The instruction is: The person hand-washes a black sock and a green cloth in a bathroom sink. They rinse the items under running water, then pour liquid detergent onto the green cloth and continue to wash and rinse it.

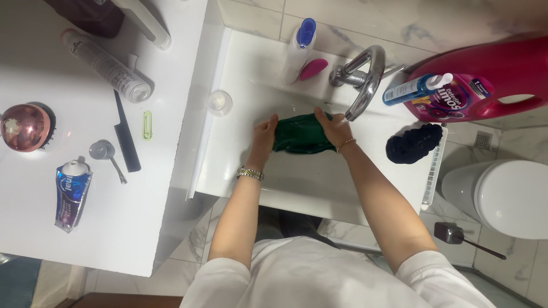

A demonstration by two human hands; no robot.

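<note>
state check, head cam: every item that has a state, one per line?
Green cloth: bunched, held at both ends over the sink.
Left hand: shut on cloth.
Right hand: shut on cloth.
Tap: no water seen running.
Dark cloth: crumpled on the sink edge.
Red jug: lying on its side.
Toothpaste tube: partly squeezed, capped.
Spray can: lying flat.
Toilet: lid down.

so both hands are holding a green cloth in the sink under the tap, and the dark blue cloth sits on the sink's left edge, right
Not quite. The head view shows the dark blue cloth on the sink's right edge. The left hand and right hand do hold the green cloth under the tap.
</note>
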